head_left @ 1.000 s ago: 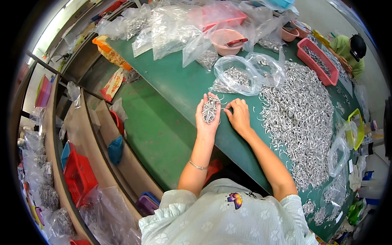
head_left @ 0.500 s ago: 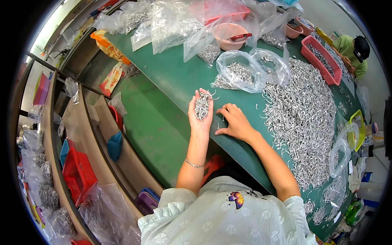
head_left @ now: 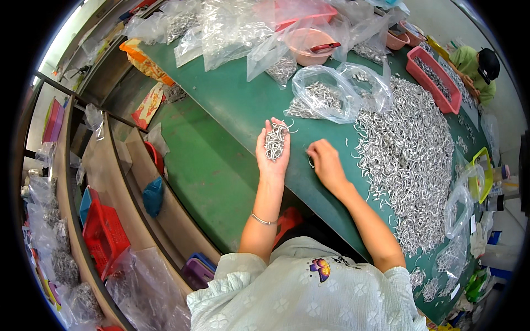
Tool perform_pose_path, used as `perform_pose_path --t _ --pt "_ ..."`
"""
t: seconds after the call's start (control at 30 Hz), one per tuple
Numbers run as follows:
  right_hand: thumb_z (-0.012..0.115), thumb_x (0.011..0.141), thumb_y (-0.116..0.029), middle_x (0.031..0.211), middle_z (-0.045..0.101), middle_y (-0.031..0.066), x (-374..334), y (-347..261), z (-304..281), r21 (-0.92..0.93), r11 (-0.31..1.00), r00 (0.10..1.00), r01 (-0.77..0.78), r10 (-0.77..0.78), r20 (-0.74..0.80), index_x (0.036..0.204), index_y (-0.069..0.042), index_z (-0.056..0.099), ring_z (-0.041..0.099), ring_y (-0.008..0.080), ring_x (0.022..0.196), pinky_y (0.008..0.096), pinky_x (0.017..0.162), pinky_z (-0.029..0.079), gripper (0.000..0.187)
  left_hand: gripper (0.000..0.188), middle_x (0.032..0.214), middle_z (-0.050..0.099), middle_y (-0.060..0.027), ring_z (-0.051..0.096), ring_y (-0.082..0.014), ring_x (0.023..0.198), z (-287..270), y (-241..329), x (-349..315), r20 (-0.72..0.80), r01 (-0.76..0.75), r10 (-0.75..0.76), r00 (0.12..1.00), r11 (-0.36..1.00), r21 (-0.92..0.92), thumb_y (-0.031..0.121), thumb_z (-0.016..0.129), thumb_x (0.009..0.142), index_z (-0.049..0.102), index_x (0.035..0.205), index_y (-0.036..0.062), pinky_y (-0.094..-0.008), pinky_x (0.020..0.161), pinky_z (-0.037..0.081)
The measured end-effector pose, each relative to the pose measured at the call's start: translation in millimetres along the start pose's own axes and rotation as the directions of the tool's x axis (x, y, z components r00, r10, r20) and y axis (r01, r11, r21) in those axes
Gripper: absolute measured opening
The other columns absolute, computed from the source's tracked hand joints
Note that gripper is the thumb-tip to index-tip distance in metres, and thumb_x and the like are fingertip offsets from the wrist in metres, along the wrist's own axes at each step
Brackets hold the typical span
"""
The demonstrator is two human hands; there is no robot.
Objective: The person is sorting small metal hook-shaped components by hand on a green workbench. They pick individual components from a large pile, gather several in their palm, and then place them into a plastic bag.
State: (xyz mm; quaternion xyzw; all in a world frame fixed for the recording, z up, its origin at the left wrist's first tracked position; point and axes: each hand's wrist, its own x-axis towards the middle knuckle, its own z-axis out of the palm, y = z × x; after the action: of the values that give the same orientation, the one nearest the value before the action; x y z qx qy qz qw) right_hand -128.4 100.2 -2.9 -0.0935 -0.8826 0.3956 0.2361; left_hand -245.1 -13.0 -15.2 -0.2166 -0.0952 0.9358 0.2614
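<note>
Handful of small curved metal pieces (head_left: pixel 274 142) lies in the upturned left hand (head_left: pixel 281 159), near the near edge of the green bench (head_left: pixel 237 99). Judgement: each piece light, stiff, smooth enough to slide; hooked shapes probably tangle, so a pinch at mid-curve should suit singles and a cupped palm the lot. Fragility unclear.

Left forearm reaches forward, palm up; fingers extended, slightly cupped beneath the load, not clenched. Right hand (head_left: pixel 327 164) hovers or rests just beside, back upward, fingers curled and blurred; cannot tell whether they grip the pale sliver (head_left: pixel 311 162) at their tips. Large loose heap (head_left: pixel 406 165) of like pieces lies to its right.
</note>
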Motion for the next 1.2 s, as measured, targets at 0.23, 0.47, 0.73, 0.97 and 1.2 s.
perform_pose_path --t 0.23,0.47,0.73,0.97,1.2 --pt "0.063 0.085 0.001 0.083 0.061 0.0155 38 -47 -11 0.218 0.976 0.987 -0.016 0.05 -0.153 0.09 0.004 0.061 0.061 0.0268 0.07 0.035 0.064 0.048 0.006 0.022 0.115 0.06 -0.0148 0.056 -0.0271 0.111 -15 -9 1 0.084 0.114 -0.122 0.989 0.988 0.1 0.013 0.051 0.097 0.057 0.115 0.0023 -0.0421 0.103 0.044" --pt "0.064 0.085 0.002 0.087 0.061 0.0102 32 -40 -9 0.211 0.968 0.956 0.138 -0.074 -0.285 0.093 0.002 0.062 0.059 0.0161 0.07 0.0272 0.06 0.046 0.009 0.022 0.115 0.059 -0.0143 0.055 -0.0265 0.112 -14 -19 1 0.097 0.139 -0.15 0.984 0.984 0.112 0.013 0.05 0.097 0.056 0.115 0.0014 -0.0419 0.103 0.044" --pt "0.072 0.079 -0.014 0.088 0.053 0.0131 -14 -8 2 -0.363 0.932 0.998 0.017 0.008 0.068 0.086 -0.002 0.055 0.053 0.0309 0.088 0.0407 0.076 0.044 0.022 0.023 0.116 0.057 -0.0178 0.055 -0.027 0.111 -6 -17 2 0.087 0.1 -0.103 0.991 0.994 0.04 0.009 0.051 0.096 0.054 0.116 -0.0022 -0.041 0.103 0.044" --pt "0.064 0.08 -0.01 0.086 0.052 0.0118 -19 -8 10 -0.686 0.712 0.987 0.149 -0.063 0.148 0.084 -0.004 0.055 0.052 0.029 0.086 0.0412 0.074 0.042 0.012 0.023 0.115 0.058 -0.0177 0.056 -0.0271 0.11 -3 -18 0 0.07 0.105 -0.106 0.992 0.994 0.012 0.008 0.051 0.096 0.055 0.116 -0.0014 -0.0408 0.102 0.045" --pt "0.06 0.08 -0.002 0.086 0.051 0.0136 -22 1 -2 -0.492 0.862 0.991 0.123 -0.083 0.102 0.087 -0.003 0.053 0.051 0.0313 0.085 0.0416 0.075 0.042 0.009 0.022 0.115 0.058 -0.017 0.056 -0.0268 0.11 -5 -19 2 0.086 0.099 -0.104 0.991 0.993 0.065 0.009 0.051 0.096 0.055 0.115 -0.0006 -0.0409 0.104 0.044"
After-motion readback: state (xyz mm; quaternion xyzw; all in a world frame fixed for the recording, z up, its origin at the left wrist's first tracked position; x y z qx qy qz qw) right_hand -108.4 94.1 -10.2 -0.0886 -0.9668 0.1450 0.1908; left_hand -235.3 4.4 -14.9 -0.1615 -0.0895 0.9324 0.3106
